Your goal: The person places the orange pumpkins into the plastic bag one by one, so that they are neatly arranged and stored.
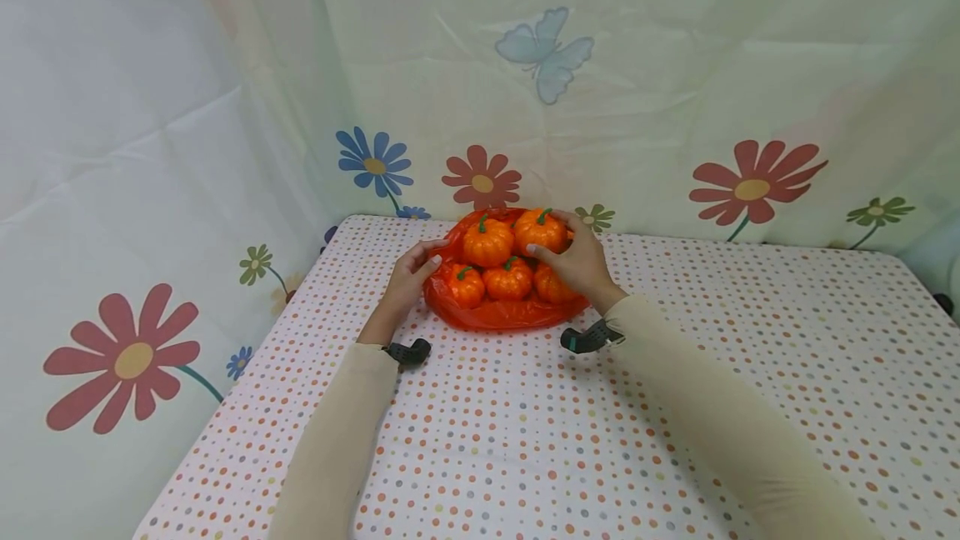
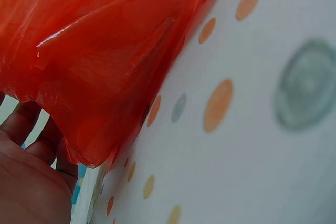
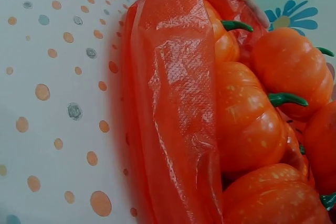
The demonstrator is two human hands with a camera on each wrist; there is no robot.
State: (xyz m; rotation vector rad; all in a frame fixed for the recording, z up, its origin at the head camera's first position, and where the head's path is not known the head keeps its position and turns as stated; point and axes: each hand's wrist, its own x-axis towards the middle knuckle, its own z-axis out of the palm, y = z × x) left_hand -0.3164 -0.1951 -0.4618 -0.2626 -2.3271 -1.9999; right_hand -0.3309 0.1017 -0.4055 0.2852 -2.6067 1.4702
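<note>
A red plastic bag point(image 1: 502, 317) lies spread wide at the table's far side, with several small orange pumpkins point(image 1: 488, 242) with green stems heaped in its mouth. My left hand point(image 1: 408, 277) holds the bag's left edge; in the left wrist view its fingers point(image 2: 44, 140) pass behind the red film point(image 2: 100, 77). On the upper right of the heap, my right hand point(image 1: 581, 263) grips one pumpkin point(image 1: 542, 228), thumb in front and fingers behind. The right wrist view shows the bag's near wall point(image 3: 178, 103) beside more pumpkins point(image 3: 247, 119); my right hand is out of that view.
A white cloth with coloured dots covers the table point(image 1: 480, 440). Behind it hangs a pale curtain point(image 1: 645, 123) printed with flowers and a butterfly, close beyond the bag. Another curtain side point(image 1: 172, 215) borders the table's left edge.
</note>
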